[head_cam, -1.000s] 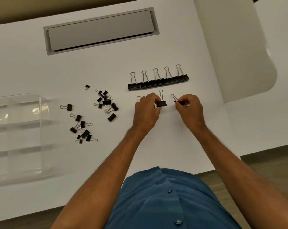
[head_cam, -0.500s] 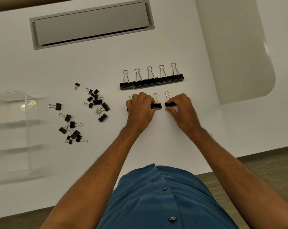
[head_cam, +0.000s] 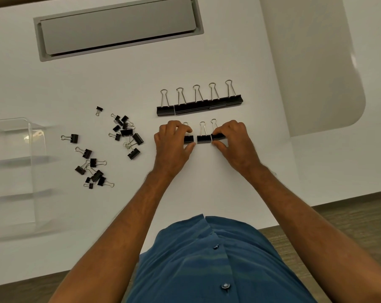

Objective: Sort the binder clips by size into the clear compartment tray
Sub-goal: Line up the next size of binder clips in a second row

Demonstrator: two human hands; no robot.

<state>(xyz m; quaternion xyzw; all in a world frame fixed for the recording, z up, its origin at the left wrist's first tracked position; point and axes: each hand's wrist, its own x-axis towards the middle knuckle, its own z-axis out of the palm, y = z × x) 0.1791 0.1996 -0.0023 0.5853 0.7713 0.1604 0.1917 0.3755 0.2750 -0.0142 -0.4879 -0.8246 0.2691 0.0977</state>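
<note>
A row of several large black binder clips (head_cam: 199,103) lies on the white table. Just below it, three medium clips stand side by side. My left hand (head_cam: 173,142) pinches the left medium clip (head_cam: 188,139). My right hand (head_cam: 232,139) pinches the right medium clip (head_cam: 218,136). The middle medium clip (head_cam: 203,138) stands between them, touching both. Loose small and medium clips (head_cam: 126,133) lie scattered to the left, with another cluster (head_cam: 93,169) nearer me. The clear compartment tray (head_cam: 12,171) sits at the far left edge, with no clips visible in it.
A grey recessed cable cover (head_cam: 117,27) sits at the back of the table. A second white table top (head_cam: 316,62) adjoins on the right. The table's front edge (head_cam: 349,195) runs close to my body, with wood floor beyond.
My hands have drawn closer together, pushing the three medium clips into a tight row. The view has shifted slightly; the other clips and the tray have not moved.
</note>
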